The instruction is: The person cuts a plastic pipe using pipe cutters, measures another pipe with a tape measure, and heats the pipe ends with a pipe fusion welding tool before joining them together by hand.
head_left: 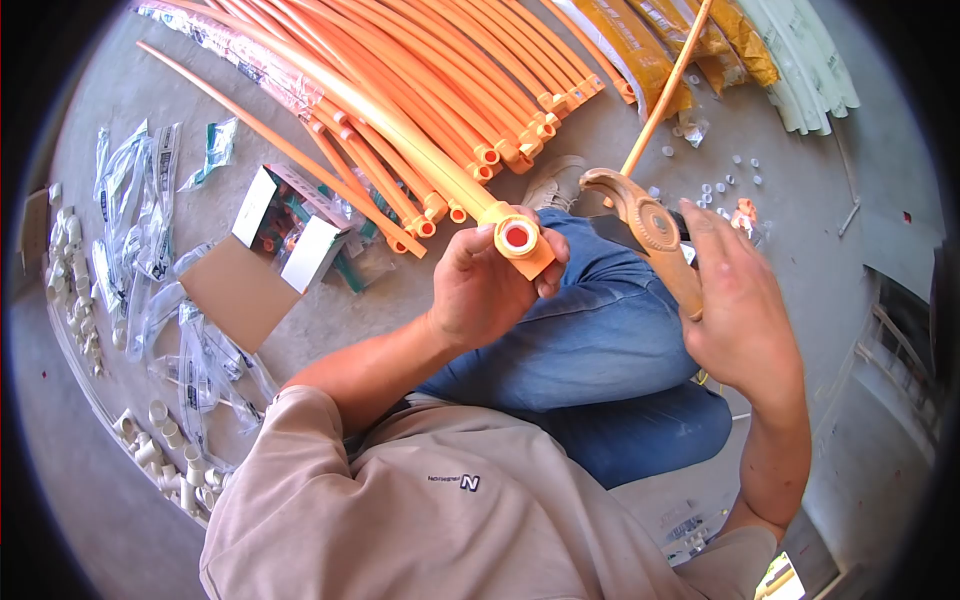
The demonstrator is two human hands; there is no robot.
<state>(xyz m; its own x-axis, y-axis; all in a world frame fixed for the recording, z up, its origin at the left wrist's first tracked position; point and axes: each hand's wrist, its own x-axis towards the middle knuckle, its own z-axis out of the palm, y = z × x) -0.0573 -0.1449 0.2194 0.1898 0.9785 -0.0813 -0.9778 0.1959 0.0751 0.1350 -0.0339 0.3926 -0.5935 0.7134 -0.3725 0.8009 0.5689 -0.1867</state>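
My left hand (478, 292) is closed around an orange fitting (528, 262) with a round, red-centred opening facing up. A long orange pipe (400, 125) runs from this fitting toward the upper left. In my right hand (738, 315) is an orange-brown pipe cutter (655, 228), with a curved jaw, a round ridged hub and a handle against the palm. Its fingers are fairly straight and partly hide the tool. Another thin orange pipe (668, 85) rises behind the cutter's jaw; whether they touch I cannot tell.
Many orange pipes (440, 75) lie beyond my hands. An opened cardboard box (240, 295) and plastic bags (135, 240) are at left, with white fittings (75, 270) further out. Small white caps (710, 190) dot the floor at right. White pipes (800, 65) lie at upper right.
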